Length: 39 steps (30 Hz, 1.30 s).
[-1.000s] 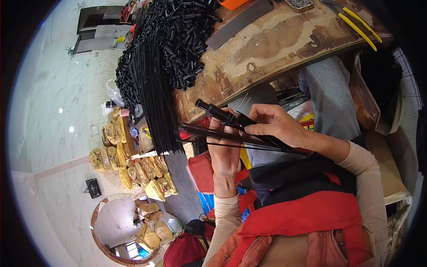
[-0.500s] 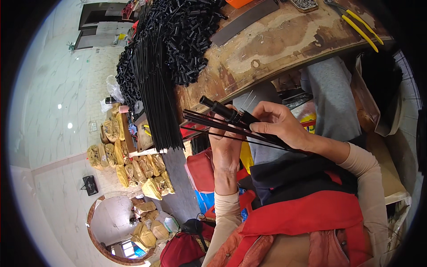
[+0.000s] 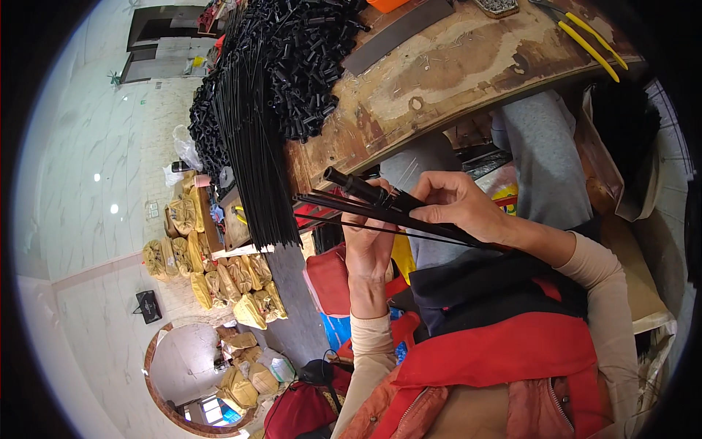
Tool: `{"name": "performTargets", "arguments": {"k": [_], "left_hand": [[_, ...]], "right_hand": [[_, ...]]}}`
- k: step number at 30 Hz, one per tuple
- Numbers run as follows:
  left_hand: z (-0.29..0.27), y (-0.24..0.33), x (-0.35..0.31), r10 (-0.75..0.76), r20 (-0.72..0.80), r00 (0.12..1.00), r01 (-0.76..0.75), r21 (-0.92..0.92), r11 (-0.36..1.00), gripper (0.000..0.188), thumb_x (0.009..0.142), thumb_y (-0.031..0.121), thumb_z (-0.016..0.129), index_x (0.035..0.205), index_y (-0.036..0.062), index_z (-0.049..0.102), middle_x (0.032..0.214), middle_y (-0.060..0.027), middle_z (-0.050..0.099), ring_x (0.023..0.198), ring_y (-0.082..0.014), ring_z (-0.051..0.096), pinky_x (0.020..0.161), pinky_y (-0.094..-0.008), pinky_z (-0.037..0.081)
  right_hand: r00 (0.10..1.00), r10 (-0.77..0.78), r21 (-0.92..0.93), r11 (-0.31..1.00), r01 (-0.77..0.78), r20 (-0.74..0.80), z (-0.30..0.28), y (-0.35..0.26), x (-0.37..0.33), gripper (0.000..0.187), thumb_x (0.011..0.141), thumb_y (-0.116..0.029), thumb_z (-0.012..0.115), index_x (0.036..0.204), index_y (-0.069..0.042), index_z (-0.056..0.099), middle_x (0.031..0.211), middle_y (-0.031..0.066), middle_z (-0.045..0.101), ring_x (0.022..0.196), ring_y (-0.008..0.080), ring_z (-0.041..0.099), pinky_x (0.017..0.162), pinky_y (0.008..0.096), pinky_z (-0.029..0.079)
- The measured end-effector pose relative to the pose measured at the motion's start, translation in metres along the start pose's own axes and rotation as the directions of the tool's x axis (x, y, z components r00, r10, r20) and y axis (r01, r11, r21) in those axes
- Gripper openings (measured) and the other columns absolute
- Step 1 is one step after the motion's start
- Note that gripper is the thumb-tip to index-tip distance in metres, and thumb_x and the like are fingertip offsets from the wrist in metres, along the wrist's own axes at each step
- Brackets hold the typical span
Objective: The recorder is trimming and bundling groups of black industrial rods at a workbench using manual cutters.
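My left hand (image 3: pixel 368 252) is closed around a bundle of thin black rods (image 3: pixel 428 233) and a black tubular fitting (image 3: pixel 358 188), which points up and to the left. At the fitting's near end my right hand (image 3: pixel 464 208) pinches, thumb and forefinger together, against the black pieces. Thin silver pins (image 3: pixel 411 167) stick up beside its fingertips; which hand has them I cannot tell. The palm side of the left hand faces me, while its fingertips are mostly hidden behind the rods.
The wooden workbench (image 3: pixel 453 73) carries a heap of short black tubes (image 3: pixel 311 62), a long sheaf of black rods (image 3: pixel 252 139) hanging over its edge, a dark flat bar (image 3: pixel 398 36), a tray of small metal pieces (image 3: pixel 499 7) and yellow-handled pliers (image 3: pixel 591 47). Wrapped bundles (image 3: pixel 234 278) lie on the floor.
The fitting has dipped and shifted slightly left, and the rods beside it have drawn closer together. Both hands keep their grip in almost the same place.
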<state>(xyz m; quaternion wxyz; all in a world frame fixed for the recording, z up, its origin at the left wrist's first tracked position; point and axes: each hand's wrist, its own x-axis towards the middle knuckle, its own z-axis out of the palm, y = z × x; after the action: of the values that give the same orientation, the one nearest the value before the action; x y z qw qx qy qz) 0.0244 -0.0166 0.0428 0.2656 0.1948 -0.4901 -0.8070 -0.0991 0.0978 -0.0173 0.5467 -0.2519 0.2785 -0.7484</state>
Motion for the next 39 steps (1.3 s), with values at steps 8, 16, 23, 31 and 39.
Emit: {"name": "performTargets", "arguments": {"k": [8, 16, 23, 31, 39], "left_hand": [[0.010, 0.005, -0.003, 0.018, -0.043, 0.999, -0.014, 0.091, 0.996, 0.046, 0.086, 0.001, 0.065, 0.129, -0.0017, 0.048, 0.109, -0.0071, 0.060, 0.096, -0.0168, 0.061, 0.084, -0.0302, 0.051], [0.018, -0.002, -0.013, 0.078, -0.137, 0.987, -0.061, 0.129, 0.990, 0.040, 0.092, -0.002, 0.057, 0.131, -0.0006, 0.047, 0.116, -0.0068, 0.057, 0.102, -0.0161, 0.059, 0.088, -0.0292, 0.048], [0.010, 0.000, -0.004, -0.072, -0.089, 0.993, 0.073, 0.007, 0.997, 0.041, 0.090, 0.004, 0.062, 0.128, 0.0025, 0.047, 0.115, -0.0045, 0.055, 0.101, -0.0168, 0.057, 0.088, -0.0304, 0.048], [0.000, -0.004, 0.005, -0.071, -0.004, 0.998, 0.070, -0.029, 0.997, 0.043, 0.087, 0.005, 0.067, 0.126, 0.0036, 0.048, 0.112, -0.0020, 0.055, 0.099, -0.0148, 0.056, 0.089, -0.0311, 0.047], [0.003, 0.001, 0.005, -0.102, 0.022, 0.995, 0.102, 0.007, 0.995, 0.058, 0.078, 0.011, 0.078, 0.126, -0.0001, 0.047, 0.110, -0.0037, 0.056, 0.100, -0.0168, 0.058, 0.089, -0.0301, 0.049]], "right_hand": [[1.000, 0.004, 0.054, 0.999, -0.003, -0.019, 0.002, -0.003, 0.003, 0.010, 0.086, -0.002, 0.068, 0.089, -0.003, 0.058, 0.086, -0.0009, 0.061, 0.080, 0.0036, 0.055, 0.072, 0.0198, 0.044], [0.998, -0.027, 0.065, 0.997, 0.031, -0.060, 0.006, 0.000, 0.000, 0.008, 0.087, -0.003, 0.068, 0.090, -0.001, 0.061, 0.087, 0.0020, 0.065, 0.082, 0.0061, 0.059, 0.074, 0.0211, 0.047], [0.998, 0.014, 0.080, 0.997, -0.010, -0.055, 0.003, -0.004, 0.000, 0.010, 0.085, 0.000, 0.068, 0.088, -0.003, 0.059, 0.086, -0.0003, 0.062, 0.079, 0.0045, 0.056, 0.071, 0.0200, 0.045], [0.994, 0.026, 0.039, 0.999, -0.022, -0.105, -0.002, 0.000, 0.005, 0.008, 0.086, -0.003, 0.069, 0.089, -0.002, 0.062, 0.081, -0.0007, 0.063, 0.077, 0.0052, 0.059, 0.070, 0.0199, 0.046], [0.993, 0.118, 0.177, 0.978, -0.114, -0.014, -0.009, -0.001, 0.010, 0.009, 0.086, -0.006, 0.070, 0.090, -0.002, 0.063, 0.084, 0.0012, 0.066, 0.078, 0.0062, 0.061, 0.072, 0.0206, 0.049]]}}
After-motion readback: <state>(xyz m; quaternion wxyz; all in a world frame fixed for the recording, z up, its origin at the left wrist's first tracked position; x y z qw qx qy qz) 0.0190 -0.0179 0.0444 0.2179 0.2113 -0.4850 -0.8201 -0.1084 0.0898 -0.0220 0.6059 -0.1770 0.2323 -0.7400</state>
